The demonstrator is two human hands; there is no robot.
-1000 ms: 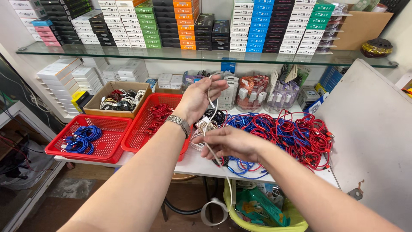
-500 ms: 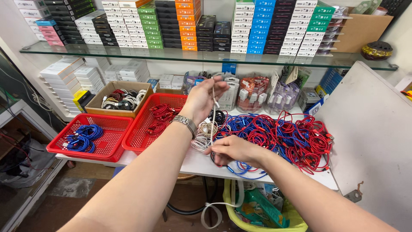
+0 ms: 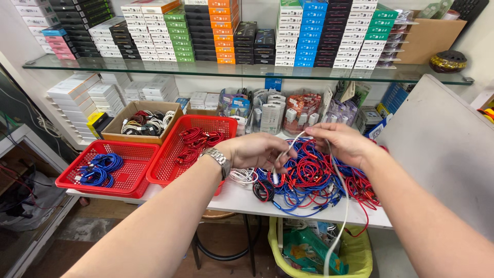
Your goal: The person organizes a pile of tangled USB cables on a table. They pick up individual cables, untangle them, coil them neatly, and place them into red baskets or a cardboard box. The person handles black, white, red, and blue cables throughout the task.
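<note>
Shelves of stacked boxes back a white table (image 3: pixel 242 198) heaped with red and blue cables (image 3: pixel 314 177). Both hands pinch one white cable (image 3: pixel 288 149) above it: left hand (image 3: pixel 257 151) near its plug end, right hand (image 3: pixel 342 141) further along, the rest hanging off the edge. Keeping it taut should prevent tangles.

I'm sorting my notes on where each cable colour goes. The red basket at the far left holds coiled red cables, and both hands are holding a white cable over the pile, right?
Not quite. In the head view the far-left red basket holds blue cables, not red. The rest stands: the left hand and right hand hold a white cable above the pile of cables.
</note>
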